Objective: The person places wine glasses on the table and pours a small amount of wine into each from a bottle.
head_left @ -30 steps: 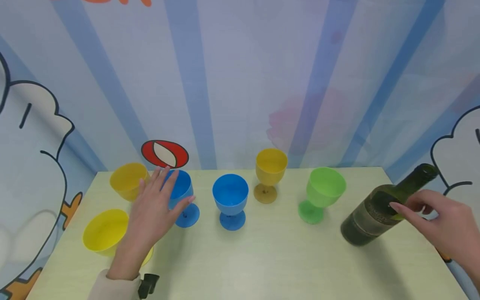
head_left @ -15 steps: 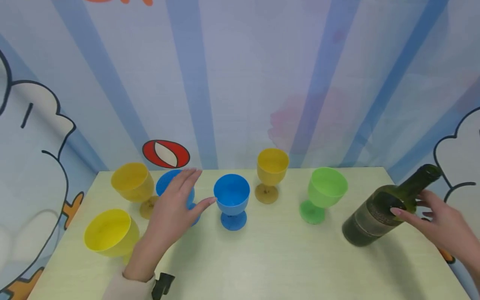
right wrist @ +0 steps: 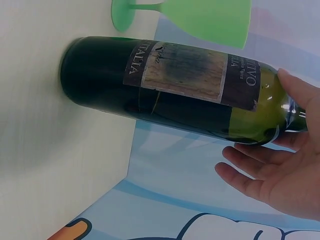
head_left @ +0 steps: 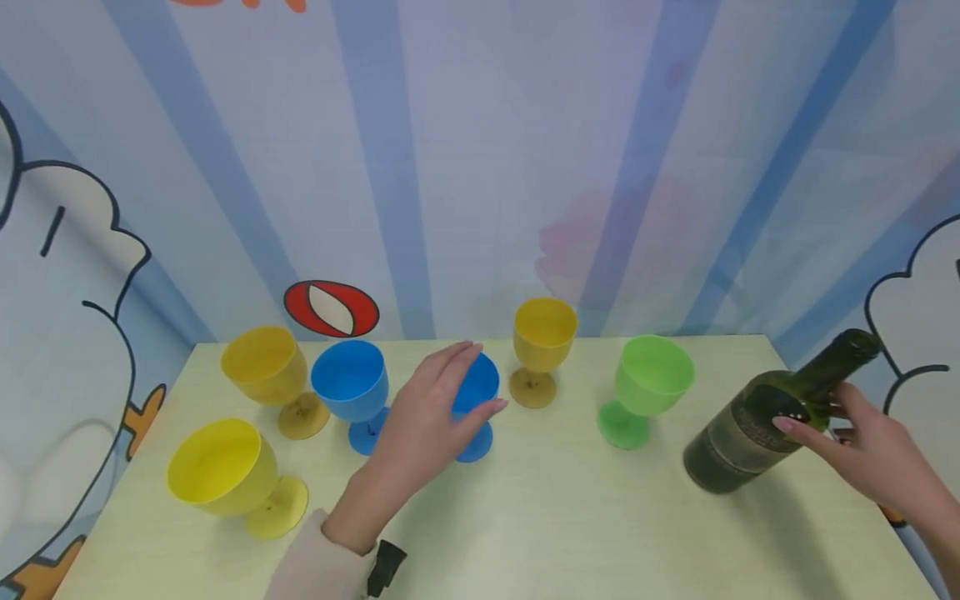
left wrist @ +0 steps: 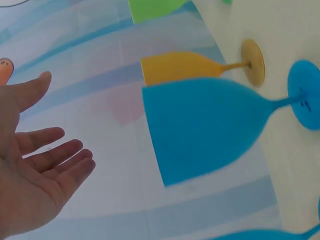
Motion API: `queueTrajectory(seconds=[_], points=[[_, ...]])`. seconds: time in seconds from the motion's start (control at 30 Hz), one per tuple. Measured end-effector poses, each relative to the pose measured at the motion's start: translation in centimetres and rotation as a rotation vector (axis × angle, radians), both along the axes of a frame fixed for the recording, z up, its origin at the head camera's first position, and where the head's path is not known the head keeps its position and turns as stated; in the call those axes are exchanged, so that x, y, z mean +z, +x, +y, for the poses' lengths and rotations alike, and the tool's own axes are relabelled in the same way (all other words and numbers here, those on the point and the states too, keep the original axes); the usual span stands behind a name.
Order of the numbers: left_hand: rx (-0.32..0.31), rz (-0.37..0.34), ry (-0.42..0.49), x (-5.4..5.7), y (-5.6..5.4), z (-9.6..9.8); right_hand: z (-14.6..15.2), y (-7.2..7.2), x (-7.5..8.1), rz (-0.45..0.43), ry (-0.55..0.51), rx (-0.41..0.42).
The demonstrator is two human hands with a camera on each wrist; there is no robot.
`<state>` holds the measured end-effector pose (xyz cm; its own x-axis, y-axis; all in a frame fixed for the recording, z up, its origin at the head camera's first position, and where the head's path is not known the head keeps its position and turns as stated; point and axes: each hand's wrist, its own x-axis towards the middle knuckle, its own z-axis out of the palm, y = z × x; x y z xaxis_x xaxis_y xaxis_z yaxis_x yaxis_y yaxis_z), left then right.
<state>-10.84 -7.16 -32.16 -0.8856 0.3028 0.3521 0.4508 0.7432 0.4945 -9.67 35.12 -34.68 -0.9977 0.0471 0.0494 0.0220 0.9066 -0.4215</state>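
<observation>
My left hand hovers in front of the right-hand blue goblet in the head view, covering part of it. In the left wrist view its fingers and thumb are spread, apart from that goblet. At the right, a dark green wine bottle stands upright. My right hand is loosely about its shoulder and neck. The right wrist view shows the thumb tip right at the labelled bottle's shoulder, while the other fingers lie relaxed and spread behind and beside the glass.
Left of the left hand stand another blue goblet, an amber goblet and a yellow goblet. A second amber goblet and a green goblet stand toward the bottle. A printed curtain hangs behind the pale table.
My left hand has swept right, from the left blue goblet to the right one. My right hand has come slightly closer around the bottle's neck. The bottle and goblets stay put.
</observation>
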Motion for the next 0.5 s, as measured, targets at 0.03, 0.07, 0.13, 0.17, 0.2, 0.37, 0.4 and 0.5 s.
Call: queueTrajectory(seconds=[0.03,0.07,0.13,0.17,0.2,0.37,0.4,0.5], points=[[-0.015,-0.003,0.007,0.0,-0.1,0.5,0.0,0.0,0.0,-0.003,-0.001,-0.001],[-0.035,-0.008,0.02,-0.1,-0.2,1.0,0.0,0.0,0.1,-0.006,-0.004,-0.001],[-0.08,-0.034,0.045,-0.2,-0.4,2.1,0.0,0.1,0.1,-0.014,-0.014,-0.003],[-0.102,-0.055,0.051,-0.4,-0.5,2.7,0.0,0.1,0.1,-0.016,-0.017,-0.004],[-0.124,-0.076,0.051,-0.6,-0.6,3.3,0.0,0.1,0.1,-0.018,-0.023,-0.005],[-0.209,-0.239,0.027,-2.1,-1.4,6.3,-0.1,0.2,-0.1,-0.005,-0.035,-0.009],[-0.225,-0.272,0.028,-2.5,-1.6,6.9,-0.1,0.2,-0.1,-0.004,-0.039,-0.009],[-0.249,-0.351,0.039,-3.8,-2.2,8.4,-0.3,0.2,-0.1,-0.005,-0.041,-0.008]])
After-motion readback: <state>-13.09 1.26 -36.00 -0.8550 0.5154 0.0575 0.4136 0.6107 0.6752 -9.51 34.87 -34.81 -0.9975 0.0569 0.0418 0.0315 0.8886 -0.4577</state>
